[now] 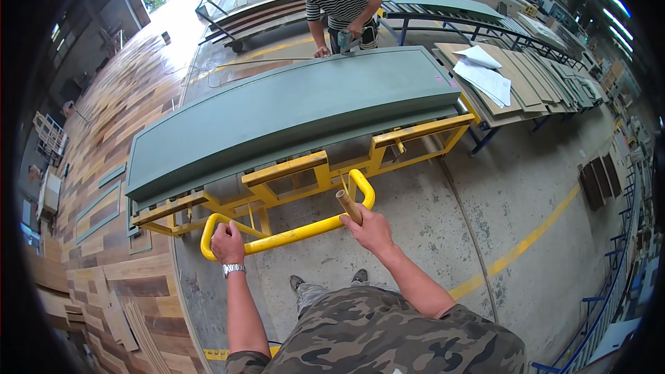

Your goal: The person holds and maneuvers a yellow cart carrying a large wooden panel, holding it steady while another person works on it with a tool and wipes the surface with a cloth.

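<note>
On the near side of the long green panel [298, 107], a bent yellow rail [294, 235] crosses in front of my body. My left hand [228, 242] is closed around its left end, with a metal watch [234, 269] at the wrist. My right hand [372, 230] grips a tan tube [343, 197], open end up, beside the rail's right end.

Pink marks [445, 81] show at the panel's right end, too small to read. White sheets [483, 79] lie just right of the panel, on stacked boards [523, 90]; I cannot make out any print on them.

The panel lies flat on a yellow frame [287, 168]. Beyond the panel, a person [343, 0] in a striped shirt and dark cap leans over its far edge, holding a teal tool [344, 40]. Behind the panel, to the right, stands a blue roller conveyor [443, 22]; behind it to the left is a loaded cart [267, 24]. Patchwork wood flooring [131, 249] spreads left of the panel, and grey concrete [433, 228] with a curved yellow line [537, 235] lies in front of it and to the right.
</note>
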The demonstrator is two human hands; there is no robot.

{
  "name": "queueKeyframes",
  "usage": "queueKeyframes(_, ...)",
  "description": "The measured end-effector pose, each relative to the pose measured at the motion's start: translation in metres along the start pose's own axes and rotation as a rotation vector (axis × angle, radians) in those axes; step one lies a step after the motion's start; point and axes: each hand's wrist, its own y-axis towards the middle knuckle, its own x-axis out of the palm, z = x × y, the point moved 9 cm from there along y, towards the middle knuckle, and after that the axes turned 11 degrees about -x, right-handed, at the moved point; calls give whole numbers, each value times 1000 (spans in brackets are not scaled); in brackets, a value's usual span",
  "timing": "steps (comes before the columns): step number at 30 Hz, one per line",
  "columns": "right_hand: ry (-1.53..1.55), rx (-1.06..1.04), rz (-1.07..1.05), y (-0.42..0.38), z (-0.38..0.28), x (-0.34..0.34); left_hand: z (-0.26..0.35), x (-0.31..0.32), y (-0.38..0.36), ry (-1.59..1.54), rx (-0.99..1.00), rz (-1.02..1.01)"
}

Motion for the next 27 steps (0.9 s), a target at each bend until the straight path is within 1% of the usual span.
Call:
queueKeyframes(3,0,10,-8,0,0,0,-4,3,0,-10,-12,-11)
queueKeyframes(5,-14,21,-16,0,1,0,1,-1,0,-26,40,31)
queueKeyframes(8,-2,16,-1,0,0,0,-1,1,0,18,-18,-27)
queueKeyframes(12,11,24,-8,0,0,-1,-2,2,1,22,-9,4)
queueKeyframes(14,-39,21,17,1,1,-1,-1,1,0,-9,-7,-6)
queueKeyframes(16,-21,15,5,2,-2,0,0,-2,0,-16,10,36)
queueKeyframes(20,-18,24,10,2,1,0,-2,0,1,-8,-26,7)
queueKeyframes(27,-15,25,2,1,-1,-2,0,-1,0,-6,1,9)
